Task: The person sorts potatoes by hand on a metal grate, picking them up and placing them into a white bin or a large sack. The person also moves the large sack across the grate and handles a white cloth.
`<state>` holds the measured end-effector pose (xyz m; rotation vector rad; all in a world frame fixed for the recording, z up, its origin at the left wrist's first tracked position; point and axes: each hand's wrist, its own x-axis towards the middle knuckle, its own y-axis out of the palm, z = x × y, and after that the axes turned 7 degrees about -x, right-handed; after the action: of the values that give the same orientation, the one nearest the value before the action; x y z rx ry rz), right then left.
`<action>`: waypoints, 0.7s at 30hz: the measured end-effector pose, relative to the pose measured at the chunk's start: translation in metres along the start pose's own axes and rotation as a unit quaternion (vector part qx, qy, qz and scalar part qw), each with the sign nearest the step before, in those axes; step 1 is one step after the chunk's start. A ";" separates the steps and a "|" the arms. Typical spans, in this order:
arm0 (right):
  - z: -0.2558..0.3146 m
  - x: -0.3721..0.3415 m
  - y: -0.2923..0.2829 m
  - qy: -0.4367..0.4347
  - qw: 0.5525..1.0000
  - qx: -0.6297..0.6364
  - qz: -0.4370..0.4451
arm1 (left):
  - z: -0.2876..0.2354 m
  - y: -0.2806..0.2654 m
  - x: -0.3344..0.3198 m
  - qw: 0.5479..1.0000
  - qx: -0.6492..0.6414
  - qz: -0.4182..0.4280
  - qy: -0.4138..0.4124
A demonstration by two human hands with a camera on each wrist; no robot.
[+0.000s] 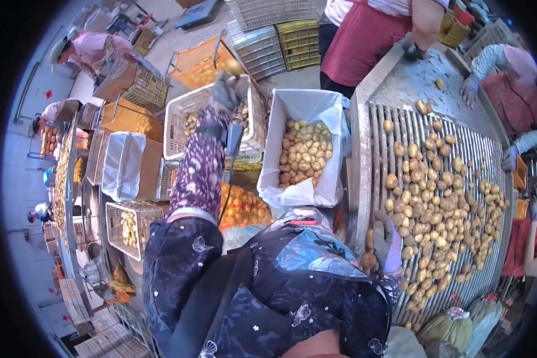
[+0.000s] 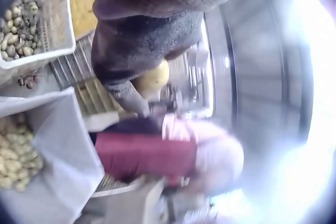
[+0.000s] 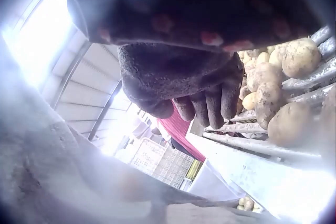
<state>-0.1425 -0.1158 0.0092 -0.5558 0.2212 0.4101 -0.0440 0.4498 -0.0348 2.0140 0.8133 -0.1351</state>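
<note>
My left hand (image 1: 225,94), in a dark grey glove, is stretched out over the white crate (image 1: 172,132) of small potatoes. It grips a pale yellow potato (image 2: 153,78), which shows beyond the fingers in the left wrist view. My right hand (image 1: 383,237), gloved too, is low at the near left edge of the slatted sorting table (image 1: 459,283). In the right wrist view its fingers (image 3: 199,109) hang relaxed and hold nothing, beside potatoes (image 3: 269,103) on the slats. Between the hands, a crate lined with white plastic (image 1: 291,101) holds larger potatoes.
A person in a red apron (image 1: 370,45) stands beyond the sorting table, and more people work along its right side. Stacked crates (image 1: 298,45) rise behind the lined crate. An orange net bag of potatoes (image 1: 241,206) lies close to my body. Tied sacks (image 1: 453,328) stand near right.
</note>
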 end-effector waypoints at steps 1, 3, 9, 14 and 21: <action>0.002 0.000 0.000 0.010 1.000 0.006 0.004 | -0.013 0.009 0.007 0.979 -0.084 -0.171 0.074; 0.000 0.001 -0.003 0.018 1.000 0.012 0.002 | 0.006 0.005 0.014 0.989 -0.021 -0.107 0.099; -0.047 -0.012 -0.014 0.046 0.968 0.084 -0.230 | 0.170 0.064 -0.082 0.876 0.440 0.188 -0.063; -0.091 -0.060 -0.021 0.059 0.875 -0.366 -0.312 | 0.268 0.143 -0.176 0.761 0.471 0.443 -0.052; -0.039 -0.061 -0.056 0.089 0.940 -0.179 -0.276 | 0.325 0.175 -0.218 0.367 0.665 0.614 0.217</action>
<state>-0.1768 -0.1999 0.0220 -0.9819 0.1539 -0.1538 -0.0382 0.0220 -0.0046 3.6129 -1.3914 0.9759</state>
